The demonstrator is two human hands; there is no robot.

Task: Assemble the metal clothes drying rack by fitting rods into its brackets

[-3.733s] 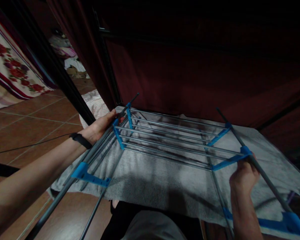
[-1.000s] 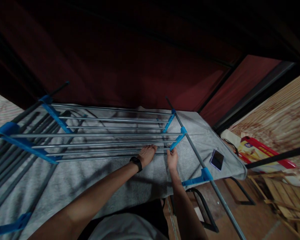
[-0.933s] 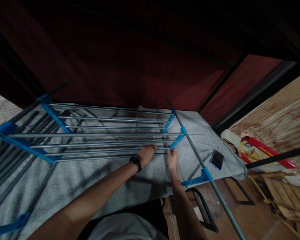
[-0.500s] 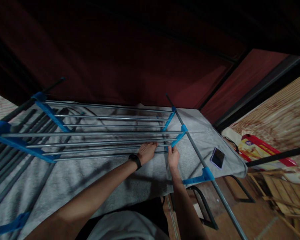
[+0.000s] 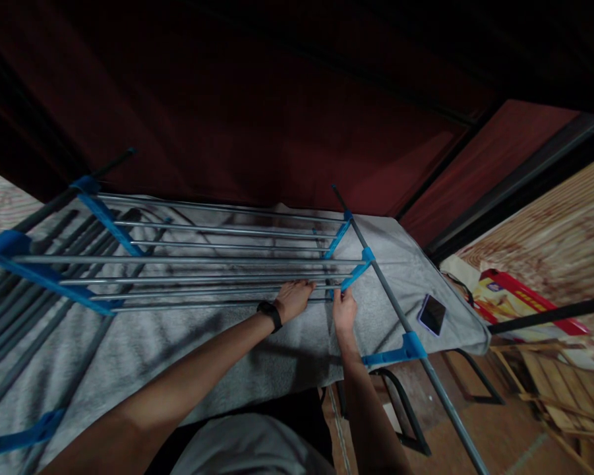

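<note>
A drying rack made of grey metal rods (image 5: 237, 262) and blue plastic brackets (image 5: 358, 270) stands over a grey blanket. My left hand (image 5: 295, 298), with a black band on its wrist, closes round a front rod close to its right end. Just right of it, my right hand (image 5: 345, 310) pinches the lower end of the right-hand blue bracket, where the rods meet it. My fingertips partly hide that joint. A long upright pole (image 5: 390, 293) carries the right-hand brackets, and a lower blue bracket (image 5: 395, 353) sits further down it.
A phone (image 5: 432, 315) lies on the grey blanket (image 5: 297, 353) right of the pole. Beyond the blanket's right edge are a red and yellow box (image 5: 529, 300) and a folded wooden piece (image 5: 568, 389). A dark red panel (image 5: 257, 145) rises behind the rack. More rods lie at left.
The view has shifted slightly, so the rack's left end sits a little higher and further right. Both hands keep almost the same hold on the rack.
</note>
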